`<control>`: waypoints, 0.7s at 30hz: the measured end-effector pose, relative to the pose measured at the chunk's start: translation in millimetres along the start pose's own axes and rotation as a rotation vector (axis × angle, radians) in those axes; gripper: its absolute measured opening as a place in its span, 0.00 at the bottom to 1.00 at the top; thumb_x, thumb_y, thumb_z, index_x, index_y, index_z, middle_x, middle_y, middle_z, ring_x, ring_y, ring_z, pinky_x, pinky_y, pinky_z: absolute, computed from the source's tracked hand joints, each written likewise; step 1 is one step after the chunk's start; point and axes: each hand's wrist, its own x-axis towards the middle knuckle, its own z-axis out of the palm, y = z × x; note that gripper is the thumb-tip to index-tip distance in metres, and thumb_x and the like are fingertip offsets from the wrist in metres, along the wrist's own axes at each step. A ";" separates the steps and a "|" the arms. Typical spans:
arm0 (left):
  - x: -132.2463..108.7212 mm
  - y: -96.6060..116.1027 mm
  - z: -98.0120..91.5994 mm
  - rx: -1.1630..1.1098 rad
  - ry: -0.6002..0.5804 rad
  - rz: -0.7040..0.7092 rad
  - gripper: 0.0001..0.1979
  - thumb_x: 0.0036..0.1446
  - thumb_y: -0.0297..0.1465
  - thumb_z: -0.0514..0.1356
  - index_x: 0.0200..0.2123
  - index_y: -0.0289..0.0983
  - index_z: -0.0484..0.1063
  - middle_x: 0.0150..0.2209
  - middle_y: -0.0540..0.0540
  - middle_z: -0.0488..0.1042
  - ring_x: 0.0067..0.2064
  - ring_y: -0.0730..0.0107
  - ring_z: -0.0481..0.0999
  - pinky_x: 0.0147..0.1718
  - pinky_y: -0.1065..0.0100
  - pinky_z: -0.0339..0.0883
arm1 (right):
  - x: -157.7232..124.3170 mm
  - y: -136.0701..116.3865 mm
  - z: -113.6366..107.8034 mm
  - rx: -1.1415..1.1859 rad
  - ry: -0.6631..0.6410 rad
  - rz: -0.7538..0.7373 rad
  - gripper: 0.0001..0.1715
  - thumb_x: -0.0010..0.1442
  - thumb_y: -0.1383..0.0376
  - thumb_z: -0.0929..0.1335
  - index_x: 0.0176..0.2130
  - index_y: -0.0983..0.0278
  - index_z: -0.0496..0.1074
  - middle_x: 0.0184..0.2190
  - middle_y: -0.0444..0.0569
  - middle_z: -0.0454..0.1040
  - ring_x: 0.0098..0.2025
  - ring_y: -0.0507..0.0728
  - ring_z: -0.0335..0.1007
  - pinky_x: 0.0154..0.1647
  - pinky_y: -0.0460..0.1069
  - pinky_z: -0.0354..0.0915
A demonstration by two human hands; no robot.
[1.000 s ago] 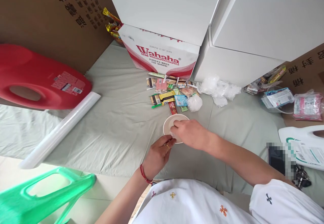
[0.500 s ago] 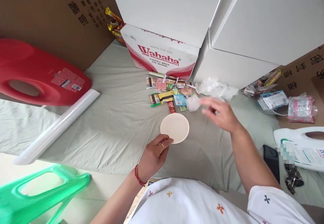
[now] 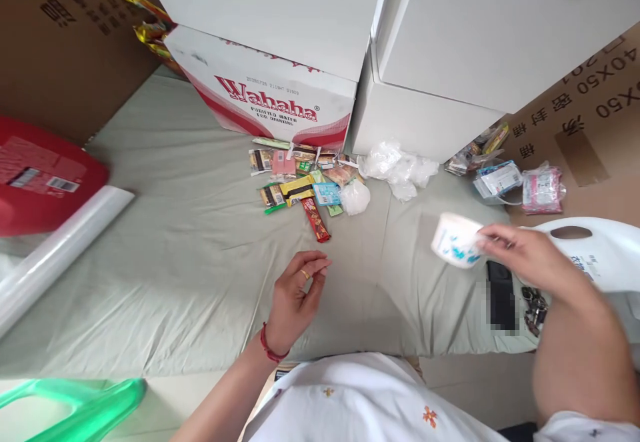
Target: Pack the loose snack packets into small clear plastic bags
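Note:
My right hand (image 3: 520, 249) grips a white paper cup (image 3: 456, 241) with blue print by its rim side. The cup is tilted and held above the right part of the cloth, slightly blurred. Over the middle of the cloth is my left hand (image 3: 299, 295), its thumb and fingertips closed together with nothing visible between them. Just beyond its fingertips lies a red snack packet (image 3: 316, 221). Behind that are a yellow packet (image 3: 298, 190), a blue packet (image 3: 327, 194) and a crumpled ball of clear plastic (image 3: 355, 197).
A Wahaha water carton (image 3: 270, 95) and white boxes (image 3: 425, 112) stand at the back. Clear plastic wrap (image 3: 397, 167) lies before them. To the right are a white jug (image 3: 607, 249), a black phone (image 3: 501, 295) and keys (image 3: 534, 309); to the left, a red jug (image 3: 45, 179) and a plastic roll (image 3: 70, 252).
The paper cup has passed from my left hand to my right, which has carried it to the right. My left hand has let go. The red packet now extends closer to me; the view has shifted right.

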 end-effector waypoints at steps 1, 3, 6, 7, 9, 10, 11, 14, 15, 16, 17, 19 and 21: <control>-3.7 -3.7 -1.2 0.018 0.017 -0.029 0.10 0.69 0.26 0.57 0.45 0.40 0.79 0.44 0.43 0.79 0.44 0.70 0.81 0.41 0.69 0.77 | 15.8 17.7 -21.4 -0.070 0.104 0.064 0.13 0.61 0.48 0.72 0.35 0.53 0.80 0.23 0.46 0.77 0.21 0.59 0.69 0.22 0.54 0.68; -13.9 -10.3 -4.5 0.049 0.029 -0.077 0.09 0.69 0.28 0.57 0.42 0.39 0.79 0.42 0.44 0.79 0.41 0.71 0.81 0.39 0.71 0.77 | 52.3 45.0 -59.5 -0.171 0.396 0.163 0.11 0.58 0.48 0.73 0.35 0.51 0.79 0.21 0.45 0.72 0.21 0.61 0.66 0.28 0.58 0.70; -32.1 -17.0 -9.4 0.098 0.037 -0.121 0.10 0.69 0.30 0.57 0.42 0.39 0.80 0.42 0.44 0.79 0.41 0.71 0.81 0.38 0.71 0.77 | 97.5 58.1 -93.0 -0.228 0.671 0.115 0.23 0.58 0.50 0.73 0.51 0.51 0.77 0.31 0.49 0.75 0.36 0.66 0.74 0.54 0.65 0.69; -37.6 -18.5 -10.8 0.116 0.046 -0.132 0.10 0.69 0.30 0.57 0.42 0.39 0.80 0.42 0.44 0.79 0.41 0.71 0.81 0.39 0.71 0.77 | 105.5 55.3 -94.7 -0.234 0.699 0.090 0.26 0.58 0.50 0.74 0.55 0.51 0.76 0.33 0.50 0.75 0.41 0.68 0.75 0.59 0.67 0.66; -46.0 -20.5 -13.7 0.143 0.077 -0.149 0.10 0.68 0.30 0.57 0.42 0.39 0.80 0.42 0.44 0.79 0.41 0.71 0.81 0.39 0.71 0.76 | 108.9 42.4 -80.2 -0.221 0.691 0.064 0.24 0.60 0.49 0.72 0.55 0.49 0.75 0.36 0.51 0.77 0.45 0.69 0.76 0.60 0.68 0.66; -48.6 -21.0 -15.4 0.152 0.098 -0.158 0.09 0.68 0.29 0.58 0.42 0.39 0.80 0.42 0.44 0.79 0.42 0.70 0.81 0.40 0.71 0.76 | 105.0 33.6 -64.2 -0.198 0.672 0.066 0.20 0.62 0.48 0.69 0.52 0.48 0.77 0.37 0.51 0.79 0.44 0.69 0.77 0.57 0.68 0.68; -50.0 -21.3 -17.6 0.158 0.120 -0.168 0.09 0.67 0.29 0.58 0.42 0.39 0.80 0.42 0.44 0.79 0.42 0.70 0.81 0.40 0.71 0.76 | 98.3 23.9 -43.2 -0.160 0.639 0.056 0.16 0.65 0.48 0.67 0.48 0.48 0.78 0.39 0.51 0.80 0.42 0.68 0.78 0.53 0.68 0.71; -46.8 -22.0 -28.4 0.155 0.161 -0.183 0.10 0.65 0.25 0.56 0.40 0.38 0.79 0.42 0.45 0.79 0.40 0.71 0.81 0.40 0.71 0.76 | 69.2 -9.1 38.5 0.030 0.508 -0.066 0.16 0.66 0.51 0.66 0.39 0.56 0.80 0.33 0.51 0.82 0.38 0.65 0.80 0.45 0.61 0.74; -43.7 -22.8 -33.3 0.150 0.160 -0.174 0.12 0.64 0.23 0.55 0.38 0.38 0.79 0.42 0.45 0.79 0.39 0.72 0.80 0.39 0.71 0.75 | 59.0 -21.5 67.4 0.076 0.376 -0.138 0.16 0.67 0.53 0.66 0.40 0.58 0.80 0.33 0.50 0.83 0.37 0.63 0.81 0.44 0.59 0.75; -39.9 -24.3 -38.5 0.143 0.150 -0.157 0.13 0.62 0.21 0.53 0.35 0.38 0.78 0.40 0.46 0.79 0.37 0.73 0.79 0.37 0.72 0.74 | 49.7 -34.7 95.1 0.106 0.255 -0.206 0.16 0.68 0.55 0.66 0.42 0.59 0.80 0.34 0.49 0.84 0.36 0.61 0.82 0.43 0.56 0.75; -35.6 -26.6 -43.5 0.135 0.135 -0.137 0.15 0.59 0.19 0.52 0.31 0.38 0.76 0.37 0.47 0.78 0.35 0.73 0.78 0.35 0.72 0.72 | 41.5 -48.4 120.5 0.129 0.176 -0.272 0.16 0.69 0.56 0.65 0.43 0.60 0.80 0.35 0.49 0.84 0.36 0.59 0.82 0.42 0.54 0.75; -26.8 -34.8 -51.7 0.128 0.103 -0.110 0.15 0.52 0.16 0.49 0.24 0.38 0.70 0.29 0.50 0.74 0.30 0.74 0.74 0.31 0.73 0.67 | 30.0 -75.5 162.1 0.138 0.050 -0.410 0.16 0.72 0.60 0.63 0.44 0.60 0.80 0.38 0.50 0.85 0.38 0.58 0.83 0.42 0.52 0.75; -19.0 -47.4 -55.0 0.143 0.085 -0.117 0.13 0.47 0.16 0.48 0.21 0.39 0.65 0.24 0.51 0.69 0.27 0.74 0.69 0.28 0.73 0.63 | 25.4 -98.5 189.6 0.122 -0.016 -0.543 0.16 0.73 0.64 0.62 0.45 0.60 0.80 0.38 0.50 0.85 0.37 0.57 0.82 0.40 0.51 0.74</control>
